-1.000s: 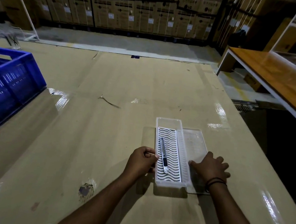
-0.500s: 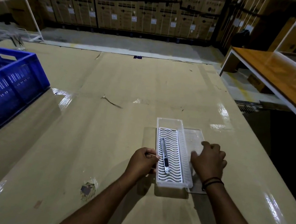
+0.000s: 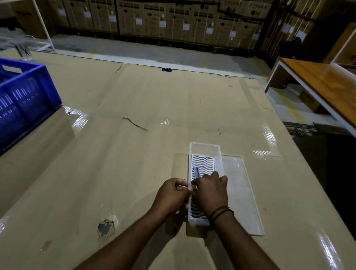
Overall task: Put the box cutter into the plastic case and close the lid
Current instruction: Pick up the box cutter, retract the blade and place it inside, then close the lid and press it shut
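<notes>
A clear plastic case (image 3: 204,147) with a white wavy insert lies lengthwise on the cardboard-covered table. My left hand (image 3: 170,196) pinches the case's left rim. My right hand (image 3: 210,192) is over the case with its fingers curled around the box cutter (image 3: 196,172). Only the cutter's far end shows beyond my fingers, and it looks blurred. The clear lid (image 3: 241,189) lies flat on the table, right beside the case and detached from it.
A blue crate (image 3: 19,97) stands at the left edge of the table. A torn spot (image 3: 105,228) marks the cardboard near my left forearm. Off the table's right edge is a gap, then a wooden bench (image 3: 340,91). Stacked cartons line the back wall.
My right hand left the lid and moved left onto the case, closing over the box cutter. The lid lies uncovered again. My left hand kept its hold on the rim.
</notes>
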Action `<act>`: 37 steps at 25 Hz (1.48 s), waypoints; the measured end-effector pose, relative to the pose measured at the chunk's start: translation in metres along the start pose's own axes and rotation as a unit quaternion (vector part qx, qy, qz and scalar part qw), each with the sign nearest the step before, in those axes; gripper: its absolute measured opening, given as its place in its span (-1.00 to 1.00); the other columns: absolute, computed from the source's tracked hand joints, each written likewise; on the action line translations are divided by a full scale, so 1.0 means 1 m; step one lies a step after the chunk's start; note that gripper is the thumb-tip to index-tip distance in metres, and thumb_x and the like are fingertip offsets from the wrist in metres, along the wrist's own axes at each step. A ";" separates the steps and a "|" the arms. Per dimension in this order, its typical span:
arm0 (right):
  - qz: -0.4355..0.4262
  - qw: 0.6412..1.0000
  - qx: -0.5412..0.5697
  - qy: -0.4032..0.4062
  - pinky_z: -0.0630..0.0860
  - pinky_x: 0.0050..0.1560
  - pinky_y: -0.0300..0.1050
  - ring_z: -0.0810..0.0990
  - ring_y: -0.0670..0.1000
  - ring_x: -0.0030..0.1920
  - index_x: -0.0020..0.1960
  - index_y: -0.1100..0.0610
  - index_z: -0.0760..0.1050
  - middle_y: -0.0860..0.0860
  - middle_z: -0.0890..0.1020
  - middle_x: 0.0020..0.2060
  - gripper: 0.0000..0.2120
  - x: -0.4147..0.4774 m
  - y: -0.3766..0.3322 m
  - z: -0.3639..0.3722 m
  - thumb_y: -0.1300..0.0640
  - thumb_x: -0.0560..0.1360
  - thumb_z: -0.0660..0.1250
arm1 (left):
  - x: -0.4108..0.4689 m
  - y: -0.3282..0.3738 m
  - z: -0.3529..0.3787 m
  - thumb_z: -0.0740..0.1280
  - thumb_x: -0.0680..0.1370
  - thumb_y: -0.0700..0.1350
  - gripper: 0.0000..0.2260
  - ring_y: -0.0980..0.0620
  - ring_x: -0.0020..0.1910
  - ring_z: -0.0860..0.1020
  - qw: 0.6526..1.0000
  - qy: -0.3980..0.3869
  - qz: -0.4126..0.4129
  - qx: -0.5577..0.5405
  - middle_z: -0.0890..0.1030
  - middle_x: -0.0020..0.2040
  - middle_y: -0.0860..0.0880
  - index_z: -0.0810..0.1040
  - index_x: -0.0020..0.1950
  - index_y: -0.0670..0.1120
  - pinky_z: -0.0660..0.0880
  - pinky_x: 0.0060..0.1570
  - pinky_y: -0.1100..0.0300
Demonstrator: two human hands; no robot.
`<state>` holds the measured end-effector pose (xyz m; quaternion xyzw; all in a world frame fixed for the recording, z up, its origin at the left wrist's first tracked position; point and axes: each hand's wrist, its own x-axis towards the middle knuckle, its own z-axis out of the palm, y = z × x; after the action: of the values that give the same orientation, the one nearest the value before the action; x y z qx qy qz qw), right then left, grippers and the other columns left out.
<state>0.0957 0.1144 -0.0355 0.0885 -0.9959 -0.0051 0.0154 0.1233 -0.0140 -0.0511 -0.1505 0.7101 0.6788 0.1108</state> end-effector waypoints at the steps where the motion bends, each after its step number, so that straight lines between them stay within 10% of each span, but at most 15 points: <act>1: 0.002 1.000 -0.014 0.000 0.30 0.09 0.07 0.52 0.14 0.09 -0.01 -0.03 0.67 -0.02 0.68 -0.10 -0.80 0.000 0.000 0.002 0.03 0.44 0.31 | 0.000 0.000 0.000 0.43 0.58 -0.17 -0.94 -0.09 -0.24 0.70 1.000 0.003 0.000 0.002 0.72 -0.18 -0.11 0.63 -0.08 -0.04 0.63 -0.24 0.08; 12: 0.010 1.000 -0.024 0.012 0.31 0.06 0.07 0.54 0.16 0.03 -0.10 0.01 0.65 0.01 0.67 -0.18 -0.85 0.001 0.004 0.004 0.09 0.41 0.31 | 0.002 -0.003 -0.001 0.45 0.57 -0.11 -0.93 -0.22 -0.16 0.75 1.000 0.004 -0.016 0.006 0.74 -0.10 -0.15 0.62 0.02 -0.06 0.71 -0.05 -0.24; 18: 0.134 0.962 0.164 0.172 0.47 0.00 0.07 0.59 0.22 -0.04 -0.01 -0.01 0.68 0.05 0.67 -0.19 -0.80 -0.002 0.053 -0.010 0.00 0.42 0.37 | 0.001 -0.002 -0.002 0.45 0.58 -0.09 -0.88 -0.06 -0.25 0.72 1.000 -0.003 -0.011 0.013 0.75 -0.06 -0.15 0.62 0.07 -0.10 0.69 -0.19 -0.01; 22: 0.352 0.915 0.198 -0.012 0.38 0.27 0.22 0.42 0.33 0.27 0.32 0.10 0.45 0.22 0.44 0.26 -0.45 -0.005 0.099 -0.004 -0.14 0.43 0.38 | -0.002 -0.001 -0.003 0.43 0.60 -0.08 -0.87 -0.05 -0.19 0.72 1.000 -0.003 -0.014 0.018 0.74 -0.02 -0.13 0.62 0.10 -0.10 0.70 -0.17 0.04; 26: 0.384 0.899 0.166 -0.131 0.32 0.32 0.28 0.31 0.31 0.36 0.34 0.14 0.36 0.22 0.31 0.35 -0.17 -0.010 0.105 0.006 -0.34 0.28 0.46 | -0.004 0.001 -0.003 0.42 0.61 -0.09 -0.83 -0.03 -0.17 0.73 1.000 -0.005 -0.013 0.023 0.74 0.02 -0.13 0.61 0.16 -0.12 0.69 -0.22 0.11; 33: 0.371 0.899 0.208 -0.105 0.50 0.21 0.17 0.48 0.32 0.22 0.21 0.18 0.50 0.25 0.42 0.25 -0.36 0.000 0.109 -0.004 -0.14 0.28 0.58 | -0.004 0.001 -0.001 0.43 0.60 -0.07 -0.82 -0.08 -0.10 0.74 0.999 0.009 -0.013 0.029 0.74 0.02 -0.13 0.60 0.15 -0.11 0.71 -0.14 0.02; 37: 0.314 0.907 0.280 -0.014 0.48 -0.11 -0.11 0.62 0.26 -0.04 -0.08 0.29 0.59 0.26 0.64 -0.03 -0.81 0.003 0.117 -0.023 0.19 0.38 0.44 | -0.004 0.001 -0.001 0.42 0.60 -0.08 -0.83 -0.10 -0.08 0.75 0.999 0.009 -0.013 0.030 0.74 0.02 -0.13 0.61 0.15 -0.11 0.71 -0.15 0.04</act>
<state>0.0727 0.2287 -0.0112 -0.2286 -0.9329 0.2775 -0.0232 0.1264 -0.0147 -0.0489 -0.1623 0.7294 0.6542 0.1173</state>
